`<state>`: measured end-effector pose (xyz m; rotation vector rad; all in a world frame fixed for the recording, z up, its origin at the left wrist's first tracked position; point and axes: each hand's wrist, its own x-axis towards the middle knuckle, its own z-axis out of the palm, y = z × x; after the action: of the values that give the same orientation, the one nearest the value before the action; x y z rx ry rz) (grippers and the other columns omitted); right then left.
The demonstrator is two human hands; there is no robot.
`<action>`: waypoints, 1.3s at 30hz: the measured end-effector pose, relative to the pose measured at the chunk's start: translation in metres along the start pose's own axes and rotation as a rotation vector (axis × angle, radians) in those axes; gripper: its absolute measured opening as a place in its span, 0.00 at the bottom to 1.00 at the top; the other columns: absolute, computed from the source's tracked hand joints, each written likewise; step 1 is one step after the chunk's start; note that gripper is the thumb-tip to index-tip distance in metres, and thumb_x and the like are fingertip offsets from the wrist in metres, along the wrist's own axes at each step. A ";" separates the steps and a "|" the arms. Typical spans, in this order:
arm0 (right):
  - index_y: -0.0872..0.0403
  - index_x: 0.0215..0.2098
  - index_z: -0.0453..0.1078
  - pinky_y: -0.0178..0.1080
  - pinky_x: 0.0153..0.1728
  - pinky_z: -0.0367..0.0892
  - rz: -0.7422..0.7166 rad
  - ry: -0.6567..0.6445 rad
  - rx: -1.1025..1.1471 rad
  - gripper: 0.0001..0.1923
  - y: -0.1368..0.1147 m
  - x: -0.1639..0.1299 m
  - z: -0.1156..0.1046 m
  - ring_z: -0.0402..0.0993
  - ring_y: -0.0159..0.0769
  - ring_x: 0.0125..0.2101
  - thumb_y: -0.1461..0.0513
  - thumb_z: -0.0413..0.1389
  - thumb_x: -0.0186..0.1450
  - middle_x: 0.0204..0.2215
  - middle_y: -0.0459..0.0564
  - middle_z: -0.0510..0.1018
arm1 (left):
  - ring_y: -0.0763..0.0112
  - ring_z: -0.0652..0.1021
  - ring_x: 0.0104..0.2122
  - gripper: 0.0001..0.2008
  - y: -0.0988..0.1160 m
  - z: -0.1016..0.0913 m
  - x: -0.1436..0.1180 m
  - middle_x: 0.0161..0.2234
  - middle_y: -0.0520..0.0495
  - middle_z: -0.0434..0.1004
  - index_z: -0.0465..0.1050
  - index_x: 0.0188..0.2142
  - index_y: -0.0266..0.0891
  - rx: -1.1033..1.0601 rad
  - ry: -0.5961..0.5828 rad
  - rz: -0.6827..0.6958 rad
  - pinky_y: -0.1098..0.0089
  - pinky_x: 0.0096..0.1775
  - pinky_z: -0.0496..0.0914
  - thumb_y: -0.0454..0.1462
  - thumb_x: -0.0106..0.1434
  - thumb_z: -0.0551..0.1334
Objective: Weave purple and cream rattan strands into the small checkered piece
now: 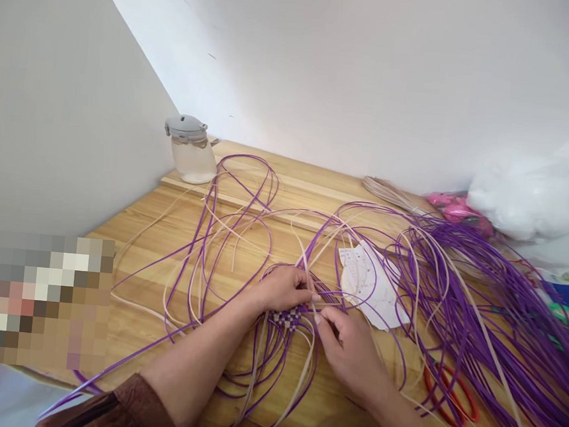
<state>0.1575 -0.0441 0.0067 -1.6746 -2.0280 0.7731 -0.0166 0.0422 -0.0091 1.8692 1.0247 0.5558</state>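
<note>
A small checkered woven piece [285, 318] of purple and cream strips lies on the wooden table [138, 227], with loose strip ends fanning out around it. My left hand [285, 290] rests over its upper edge, fingers closed on a cream strip [309, 272] that runs up from the weave. Just to the right, my right hand [338, 334] pinches a cream strip close to the left fingertips. Part of the weave is hidden beneath my left hand.
A big bundle of purple strips [486, 297] spreads over the right side, with red-handled scissors [451, 391] by it. A torn sheet of paper [372, 284] lies behind my right hand. At the back left stands a lidded jar [193, 152]; white plastic bags [528, 195] sit back right.
</note>
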 end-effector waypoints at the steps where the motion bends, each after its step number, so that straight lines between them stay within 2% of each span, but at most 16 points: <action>1: 0.53 0.22 0.56 0.36 0.25 0.48 -0.025 -0.014 -0.025 0.17 -0.001 0.001 -0.003 0.57 0.31 0.21 0.57 0.47 0.68 0.18 0.43 0.64 | 0.72 0.76 0.29 0.11 -0.001 0.002 0.000 0.28 0.53 0.80 0.78 0.31 0.39 0.017 0.020 0.001 0.75 0.32 0.65 0.44 0.60 0.63; 6: 0.53 0.23 0.52 0.35 0.24 0.45 -0.012 -0.153 -0.002 0.16 -0.007 0.005 -0.002 0.55 0.29 0.22 0.59 0.45 0.69 0.19 0.41 0.60 | 0.70 0.76 0.28 0.10 -0.006 0.011 0.002 0.27 0.52 0.79 0.77 0.30 0.40 0.067 0.096 -0.014 0.74 0.32 0.66 0.43 0.60 0.61; 10: 0.54 0.23 0.50 0.36 0.25 0.44 -0.049 -0.134 -0.068 0.15 -0.006 0.002 0.011 0.55 0.29 0.22 0.61 0.45 0.67 0.19 0.42 0.60 | 0.69 0.76 0.29 0.09 -0.005 0.014 0.004 0.27 0.52 0.79 0.77 0.29 0.40 0.134 0.098 -0.030 0.73 0.32 0.65 0.43 0.59 0.62; 13: 0.54 0.24 0.53 0.37 0.25 0.43 -0.093 -0.132 -0.127 0.14 -0.007 -0.007 0.017 0.56 0.29 0.22 0.62 0.45 0.68 0.20 0.42 0.63 | 0.68 0.76 0.29 0.09 -0.002 0.010 0.004 0.26 0.52 0.78 0.76 0.29 0.40 0.151 0.063 -0.030 0.72 0.33 0.65 0.43 0.59 0.63; 16: 0.54 0.24 0.57 0.37 0.25 0.43 -0.123 -0.203 -0.171 0.14 -0.012 -0.021 0.012 0.59 0.29 0.22 0.61 0.45 0.69 0.20 0.43 0.67 | 0.68 0.76 0.31 0.10 0.002 -0.002 0.002 0.29 0.51 0.79 0.75 0.32 0.40 0.129 0.029 -0.002 0.72 0.35 0.67 0.44 0.61 0.61; 18: 0.54 0.23 0.60 0.37 0.25 0.44 -0.130 -0.228 -0.210 0.17 -0.019 -0.030 0.001 0.59 0.29 0.22 0.59 0.46 0.70 0.20 0.44 0.69 | 0.66 0.77 0.36 0.16 0.007 -0.013 -0.002 0.35 0.48 0.79 0.73 0.39 0.39 0.064 0.086 -0.005 0.70 0.38 0.68 0.49 0.62 0.60; 20: 0.54 0.24 0.64 0.37 0.25 0.46 -0.114 -0.157 -0.207 0.19 -0.026 -0.035 -0.014 0.60 0.30 0.21 0.55 0.46 0.70 0.20 0.44 0.70 | 0.64 0.76 0.38 0.24 0.016 -0.022 -0.008 0.40 0.43 0.76 0.67 0.46 0.36 -0.043 0.222 -0.029 0.68 0.39 0.69 0.54 0.63 0.56; 22: 0.52 0.30 0.70 0.36 0.27 0.53 -0.092 -0.008 -0.104 0.16 -0.032 -0.035 -0.027 0.64 0.31 0.23 0.54 0.48 0.70 0.22 0.44 0.73 | 0.67 0.75 0.33 0.30 0.032 -0.024 -0.017 0.42 0.41 0.73 0.60 0.52 0.35 -0.178 0.320 -0.039 0.67 0.35 0.69 0.58 0.66 0.49; 23: 0.51 0.36 0.72 0.35 0.29 0.57 -0.087 0.069 -0.015 0.13 -0.034 -0.033 -0.033 0.67 0.32 0.26 0.54 0.49 0.70 0.26 0.45 0.75 | 0.70 0.73 0.29 0.31 0.041 -0.023 -0.022 0.42 0.41 0.72 0.56 0.54 0.35 -0.250 0.319 -0.026 0.67 0.33 0.69 0.59 0.67 0.44; 25: 0.49 0.46 0.73 0.35 0.38 0.63 -0.094 0.171 0.210 0.13 -0.038 -0.027 -0.038 0.73 0.34 0.35 0.54 0.52 0.69 0.36 0.47 0.78 | 0.73 0.70 0.25 0.34 0.060 -0.013 -0.031 0.42 0.42 0.71 0.49 0.59 0.37 -0.352 0.250 0.036 0.67 0.32 0.69 0.60 0.66 0.40; 27: 0.50 0.47 0.74 0.36 0.44 0.65 -0.114 0.187 0.452 0.15 -0.041 -0.022 -0.037 0.73 0.37 0.42 0.54 0.55 0.67 0.41 0.49 0.78 | 0.70 0.73 0.31 0.36 0.076 0.001 -0.038 0.45 0.39 0.69 0.47 0.61 0.36 -0.376 0.200 0.131 0.65 0.38 0.70 0.61 0.66 0.40; 29: 0.52 0.41 0.77 0.36 0.43 0.67 -0.109 0.157 0.682 0.13 -0.042 -0.018 -0.031 0.73 0.37 0.40 0.54 0.59 0.64 0.38 0.49 0.79 | 0.63 0.73 0.44 0.36 0.085 0.017 -0.042 0.51 0.35 0.65 0.47 0.62 0.36 -0.363 0.218 0.218 0.62 0.48 0.68 0.60 0.66 0.41; 31: 0.53 0.34 0.77 0.35 0.36 0.67 -0.051 0.146 0.850 0.12 -0.041 -0.018 -0.024 0.72 0.33 0.32 0.53 0.62 0.61 0.30 0.47 0.77 | 0.59 0.69 0.53 0.35 0.087 0.030 -0.045 0.56 0.33 0.60 0.46 0.63 0.37 -0.353 0.257 0.264 0.59 0.55 0.64 0.58 0.67 0.42; 35: 0.54 0.29 0.75 0.31 0.23 0.57 0.076 0.108 0.985 0.12 -0.036 -0.023 -0.020 0.57 0.24 0.19 0.53 0.65 0.58 0.17 0.41 0.66 | 0.57 0.67 0.55 0.33 0.085 0.045 -0.050 0.55 0.33 0.61 0.44 0.64 0.37 -0.312 0.289 0.264 0.54 0.57 0.62 0.56 0.69 0.42; 39: 0.54 0.29 0.74 0.30 0.19 0.50 0.090 0.087 0.999 0.13 -0.031 -0.029 -0.020 0.51 0.23 0.17 0.53 0.66 0.56 0.16 0.39 0.62 | 0.58 0.67 0.56 0.32 0.086 0.055 -0.054 0.56 0.32 0.59 0.51 0.61 0.36 -0.310 0.329 0.258 0.56 0.58 0.61 0.56 0.69 0.41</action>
<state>0.1518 -0.0735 0.0431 -1.1522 -1.1433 1.3982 0.0294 -0.0517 0.0404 1.6724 0.8464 1.1383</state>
